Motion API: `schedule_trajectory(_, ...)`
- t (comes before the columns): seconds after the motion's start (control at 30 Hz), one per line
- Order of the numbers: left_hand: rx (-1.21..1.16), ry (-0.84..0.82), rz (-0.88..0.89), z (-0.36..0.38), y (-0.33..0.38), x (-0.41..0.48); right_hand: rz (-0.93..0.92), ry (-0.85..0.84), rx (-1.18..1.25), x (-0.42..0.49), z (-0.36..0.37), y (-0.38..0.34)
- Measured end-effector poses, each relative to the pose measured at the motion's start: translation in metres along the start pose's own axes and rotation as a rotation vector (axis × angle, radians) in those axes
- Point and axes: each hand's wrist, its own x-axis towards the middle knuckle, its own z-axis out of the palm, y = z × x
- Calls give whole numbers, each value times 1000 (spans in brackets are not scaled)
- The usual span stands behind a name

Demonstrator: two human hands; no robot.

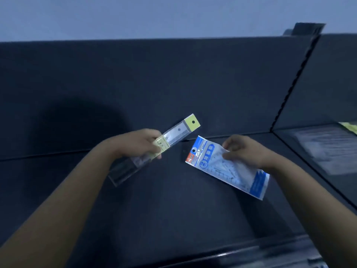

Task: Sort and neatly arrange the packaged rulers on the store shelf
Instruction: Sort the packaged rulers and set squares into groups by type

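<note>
My left hand grips a long clear ruler pack with a yellow header and a hang hole, tilted up to the right. My right hand holds a wider blue-and-white packaged ruler set with a red corner label, slanting down to the right. Both packs hang in the air in front of the dark shelf back panel, a short gap between them.
The dark shelf surface lies below my arms. A slotted upright divides this bay from the right one, where more packaged items lie flat, blurred. The shelf's front rail runs along the bottom.
</note>
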Motion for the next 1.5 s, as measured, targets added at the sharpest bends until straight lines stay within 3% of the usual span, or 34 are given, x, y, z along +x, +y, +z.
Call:
schedule_trajectory(0.27,16,-50,267,62,105,37,53,287,239,-79,-75,38)
schedule_trajectory(0.6,130,-125,452,227,245,98,188,557,533,-181,-171,181)
schedule_trajectory(0.8,66,-113,475,324,326,150,210,606,696,-216,-250,277)
schedule_trajectory(0.93,-45,0,518,367,370,178,219,643,720,-225,-294,320)
schedule_trajectory(1.17,-259,89,490,396,433,249,246,790,754,-200,-359,374)
schedule_trajectory(1.5,-279,32,366,433,484,357,289,716,695,-143,-434,429)
